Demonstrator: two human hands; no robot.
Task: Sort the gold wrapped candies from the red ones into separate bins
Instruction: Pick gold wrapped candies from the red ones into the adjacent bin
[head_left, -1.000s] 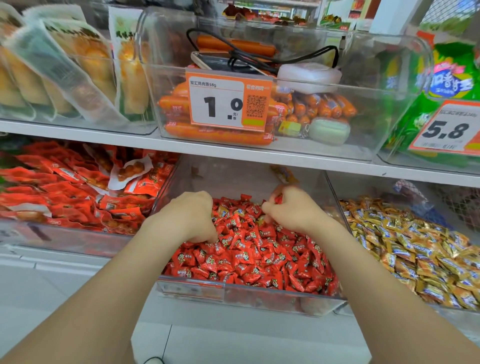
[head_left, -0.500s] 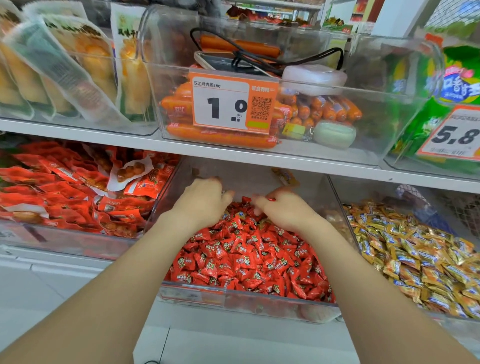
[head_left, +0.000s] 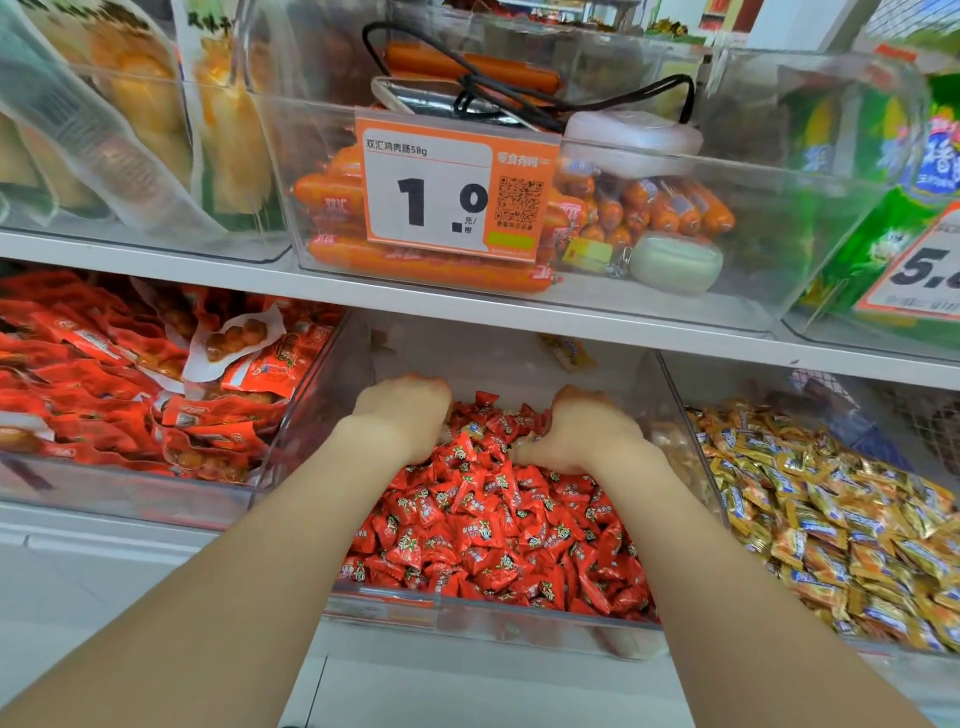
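1. Head view, far left of the lower shelf: a clear bin (head_left: 130, 493) holds large red snack packets (head_left: 104, 395). It stands just beside the middle bin.
2. The left hand (head_left: 402, 410) reaches to the back left of the middle bin (head_left: 467, 618), knuckles up. Its fingers curl down into the pile with the tips hidden, so I cannot tell whether they grip anything.
3. The red candies (head_left: 493, 535) fill that clear middle bin from front wall to back, heaped between and under both hands. A small yellowish wrapper (head_left: 470, 428) shows among them between the two hands. On the shelf above, a bin of orange sausages (head_left: 332, 192) carries a price tag (head_left: 457, 192) reading 1.0.
4. The right hand (head_left: 582, 436) lies on the pile at the back right, near the dividing wall, knuckles up. Its fingers are bent down into the candies, and whether they hold one cannot be told.
5. The gold candies (head_left: 831, 519) lie in the next bin (head_left: 675, 395) to the right, heaped to its far edge. That bin's clear wall touches the middle bin's wall.
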